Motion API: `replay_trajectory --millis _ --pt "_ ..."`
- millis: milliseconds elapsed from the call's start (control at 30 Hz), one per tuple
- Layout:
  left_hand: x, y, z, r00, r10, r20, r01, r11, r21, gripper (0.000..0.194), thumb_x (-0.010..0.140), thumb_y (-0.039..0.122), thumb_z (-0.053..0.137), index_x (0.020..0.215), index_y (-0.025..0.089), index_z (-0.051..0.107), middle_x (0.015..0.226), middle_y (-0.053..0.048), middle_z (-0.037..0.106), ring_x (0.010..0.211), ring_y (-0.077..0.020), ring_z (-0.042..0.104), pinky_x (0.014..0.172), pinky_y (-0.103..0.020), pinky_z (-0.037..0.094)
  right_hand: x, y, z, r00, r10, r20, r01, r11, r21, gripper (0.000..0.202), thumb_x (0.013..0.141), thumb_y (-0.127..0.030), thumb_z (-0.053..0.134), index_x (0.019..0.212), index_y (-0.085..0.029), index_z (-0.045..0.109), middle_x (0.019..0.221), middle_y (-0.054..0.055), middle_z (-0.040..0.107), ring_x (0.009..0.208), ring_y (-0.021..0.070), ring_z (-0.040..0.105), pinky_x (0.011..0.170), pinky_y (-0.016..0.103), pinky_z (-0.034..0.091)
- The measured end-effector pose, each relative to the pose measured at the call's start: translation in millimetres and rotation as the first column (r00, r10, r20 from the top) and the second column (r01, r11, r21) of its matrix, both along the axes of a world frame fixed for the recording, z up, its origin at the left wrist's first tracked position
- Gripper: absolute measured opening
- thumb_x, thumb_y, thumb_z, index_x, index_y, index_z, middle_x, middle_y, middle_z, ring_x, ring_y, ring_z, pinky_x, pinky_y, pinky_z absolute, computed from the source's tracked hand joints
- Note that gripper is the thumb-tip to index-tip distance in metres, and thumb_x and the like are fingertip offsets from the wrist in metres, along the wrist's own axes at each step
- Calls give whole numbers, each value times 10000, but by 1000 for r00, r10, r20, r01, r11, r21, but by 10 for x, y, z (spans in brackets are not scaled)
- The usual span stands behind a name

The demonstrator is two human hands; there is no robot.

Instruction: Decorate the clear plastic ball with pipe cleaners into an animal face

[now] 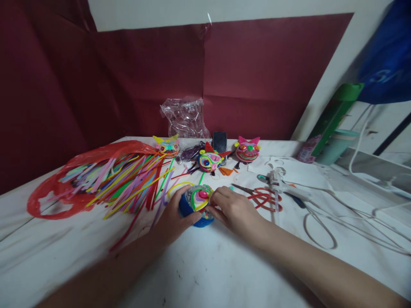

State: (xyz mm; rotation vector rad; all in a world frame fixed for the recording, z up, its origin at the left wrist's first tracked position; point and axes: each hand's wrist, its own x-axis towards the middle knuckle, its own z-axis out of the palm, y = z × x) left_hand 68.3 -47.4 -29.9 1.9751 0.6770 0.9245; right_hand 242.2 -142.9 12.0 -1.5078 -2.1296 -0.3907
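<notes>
My left hand (pixel 173 216) is wrapped round the side of a round blue craft piece (pixel 189 207), thumb across its front. Its face carries curved strips of green, yellow and white pipe cleaner with a shiny pink-red oval bead (pixel 203 194). My right hand (pixel 233 207) is closed in a pinch at the right edge of that face. A short bit of red shows by its thumb, but the fingertips hide what they hold. Just beyond stands a finished-looking animal head (pixel 208 161) with red horns and a yellow-rimmed eye.
Loose pipe cleaners (pixel 128 184) spill from a red plastic bag (pixel 41 203) on the left. Two more animal heads, one yellow-eared (pixel 168 146) and one pink-eared (pixel 247 150), stand behind, near a phone (pixel 220 142). Red-handled scissors (pixel 257 192), a glue gun (pixel 289 188) and cables lie right.
</notes>
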Motion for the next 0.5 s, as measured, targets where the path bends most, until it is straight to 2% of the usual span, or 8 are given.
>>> replay_trajectory --millis 233,500 --pt "-16 1 2 999 -34 -13 34 999 -25 742 638 284 692 1302 168 382 1362 -144 447 1249 -319 419 1048 -449 337 -17 -10 10 1000 -17 -5 16 1000 -15 132 879 -245 539 778 -164 567 754 58 597 709 177 551 588 264 403" --pt "3 -31 25 1000 13 -5 -13 1000 -6 636 716 314 636 1300 180 423 1355 -117 480 1253 -310 425 1039 -428 350 -18 -12 17 999 -42 -9 42 998 -36 110 860 -231 557 792 -149 584 768 63 601 730 179 554 603 261 405"
